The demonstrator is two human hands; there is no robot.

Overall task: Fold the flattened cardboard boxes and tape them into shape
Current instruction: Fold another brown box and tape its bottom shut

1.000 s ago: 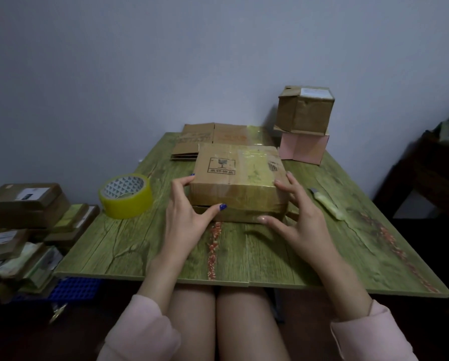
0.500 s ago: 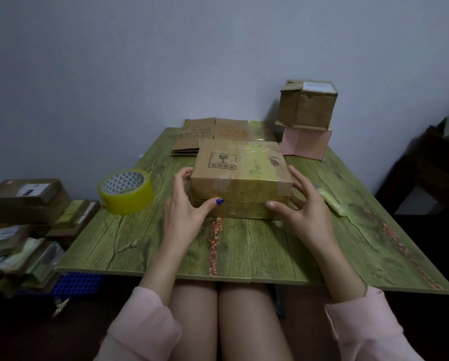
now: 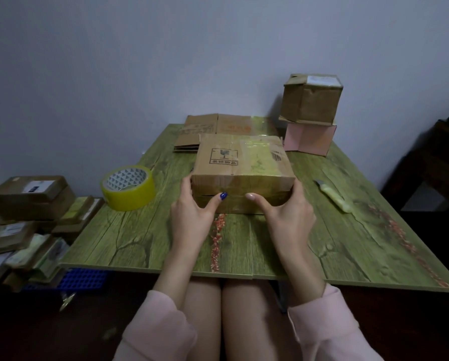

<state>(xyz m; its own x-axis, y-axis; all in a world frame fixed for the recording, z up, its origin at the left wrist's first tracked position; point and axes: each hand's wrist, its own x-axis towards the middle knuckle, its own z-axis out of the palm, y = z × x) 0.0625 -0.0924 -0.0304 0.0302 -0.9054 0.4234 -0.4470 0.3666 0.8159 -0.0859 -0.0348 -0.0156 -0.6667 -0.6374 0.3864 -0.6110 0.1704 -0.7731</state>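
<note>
Box (image 3: 241, 162) sits mid-table (image 3: 348, 251), top already taped. Left hand (image 3: 192, 217) grasps its near left corner and right hand (image 3: 288, 220) its near right corner, thumbs on the front face, fingers round the sides. Likely finishing this box, checking the front where a gap line shows low down; next move calls for tape (image 3: 128, 187) from near the left edge, or parking the box by the stack (image 3: 310, 100) at the far right corner and taking a flat (image 3: 218, 125) from the far edge.

1. Left of the left hand (image 3: 192, 217), the tape roll (image 3: 128, 187) stood near, leaving a narrow gap.
2. Right of the right hand (image 3: 288, 217), bare table (image 3: 348, 243) lay open up to the knife (image 3: 333, 195).
3. Beyond both hands, the taped box (image 3: 241, 165), flattened cardboard (image 3: 218, 126) and stacked boxes (image 3: 309, 121) barred the way.
</note>
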